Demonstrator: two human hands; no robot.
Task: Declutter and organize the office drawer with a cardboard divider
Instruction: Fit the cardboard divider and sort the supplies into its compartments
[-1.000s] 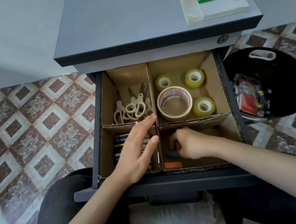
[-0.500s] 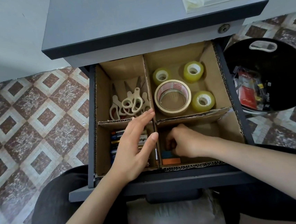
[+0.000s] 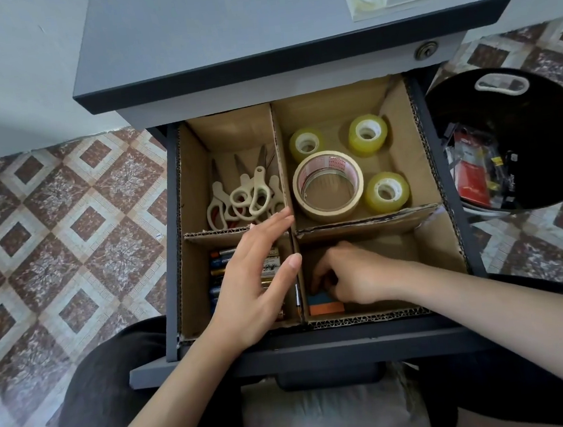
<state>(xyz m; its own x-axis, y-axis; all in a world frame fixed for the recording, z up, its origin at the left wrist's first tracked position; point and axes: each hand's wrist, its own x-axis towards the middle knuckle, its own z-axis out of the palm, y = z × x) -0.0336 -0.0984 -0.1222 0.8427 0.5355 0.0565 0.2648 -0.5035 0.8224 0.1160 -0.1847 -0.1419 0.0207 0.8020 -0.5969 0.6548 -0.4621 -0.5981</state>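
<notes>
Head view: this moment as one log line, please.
left hand: open above cylindrical batteries; right hand: curled at orange and blue blocks; brown cardboard divider: four compartments

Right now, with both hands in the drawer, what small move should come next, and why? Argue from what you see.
Probably nudge the blue block snug against the orange block in the near-right compartment, then withdraw the right hand. Its curled fingers sit on those blocks, while the flat left hand, above the batteries, seems to steady the cardboard divider.

Forearms (image 3: pixel 175 406) bare — black trousers (image 3: pixel 111 384) over both thighs.
</notes>
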